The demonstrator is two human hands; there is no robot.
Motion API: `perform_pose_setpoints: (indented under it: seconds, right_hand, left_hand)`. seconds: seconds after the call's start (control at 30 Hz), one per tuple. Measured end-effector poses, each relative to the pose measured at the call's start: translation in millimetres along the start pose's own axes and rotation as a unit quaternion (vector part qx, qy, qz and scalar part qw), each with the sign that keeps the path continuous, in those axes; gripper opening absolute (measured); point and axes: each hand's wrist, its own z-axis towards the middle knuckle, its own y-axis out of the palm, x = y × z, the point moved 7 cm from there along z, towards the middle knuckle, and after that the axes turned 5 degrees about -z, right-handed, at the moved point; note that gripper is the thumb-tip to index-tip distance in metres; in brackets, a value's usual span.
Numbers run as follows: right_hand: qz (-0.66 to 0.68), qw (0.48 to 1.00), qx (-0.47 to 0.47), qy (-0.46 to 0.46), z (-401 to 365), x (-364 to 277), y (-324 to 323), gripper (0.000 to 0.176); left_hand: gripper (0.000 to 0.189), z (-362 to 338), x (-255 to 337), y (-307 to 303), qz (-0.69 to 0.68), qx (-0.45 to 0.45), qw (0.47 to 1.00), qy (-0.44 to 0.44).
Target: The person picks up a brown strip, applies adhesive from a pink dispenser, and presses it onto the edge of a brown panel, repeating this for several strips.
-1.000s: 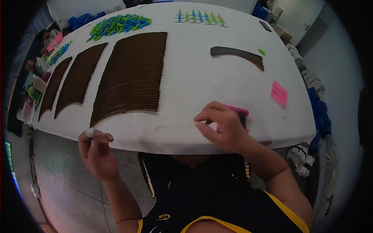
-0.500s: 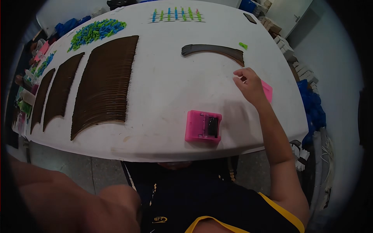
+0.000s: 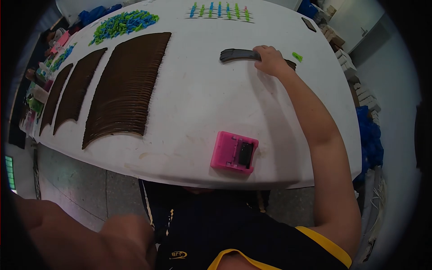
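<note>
My right hand (image 3: 271,61) is over the small stack of dark curved strips (image 3: 238,55), its fingers closed around the middle. The left end of the stack fans out slightly, and its right end shows beyond my hand. Just right of it lies a green clip (image 3: 297,56). Nearer the table's front edge sits a pink device (image 3: 234,152) with a black part on its right side. My left hand is out of sight; only parts of that arm show at the lower left.
Three groups of brown curved strips (image 3: 128,85) lie at the left of the white table (image 3: 193,108). Behind them is a heap of blue and green clips (image 3: 123,26). Clipped thin strips (image 3: 219,11) lie at the back, and a dark phone (image 3: 308,24) at the back right.
My right hand has moved forward and left onto the dark curved strips and closed on them. My forearm now hides the pink piece seen beside it before. The view has shifted slightly.
</note>
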Motion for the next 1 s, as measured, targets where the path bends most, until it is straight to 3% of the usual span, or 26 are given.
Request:
perform_pose_setpoints:
  seconds: [0.23, 0.3, 0.5, 0.8, 1.0]
  right_hand:
    - [0.008, 0.997, -0.002, -0.077, 47.8, -46.6, 9.7, 0.065]
    - [0.050, 0.993, -0.049, -0.094, 57.7, -60.5, 15.3, 0.067]
    - [-0.029, 0.987, -0.078, -0.136, 52.1, -86.5, 0.8, 0.056]
    - [0.010, 0.960, -0.075, -0.268, -69.0, -108.8, -29.4, 0.040]
    - [0.022, 0.961, -0.079, -0.266, -158.4, -78.2, -43.7, 0.035]
  left_hand:
    - [0.016, -3.0, 9.9, -4.5, 0.021, 0.005, 1.000, 0.012]
    - [0.015, -3.7, 12.9, -6.1, 0.026, 0.006, 1.000, 0.015]
    - [0.013, -6.9, 23.0, -7.2, 0.030, 0.008, 0.999, 0.023]
    - [0.009, -7.0, 28.2, -10.0, 0.005, -0.012, 1.000, 0.019]
    - [0.007, -4.7, 31.0, -5.5, -0.019, -0.044, 0.999, 0.015]
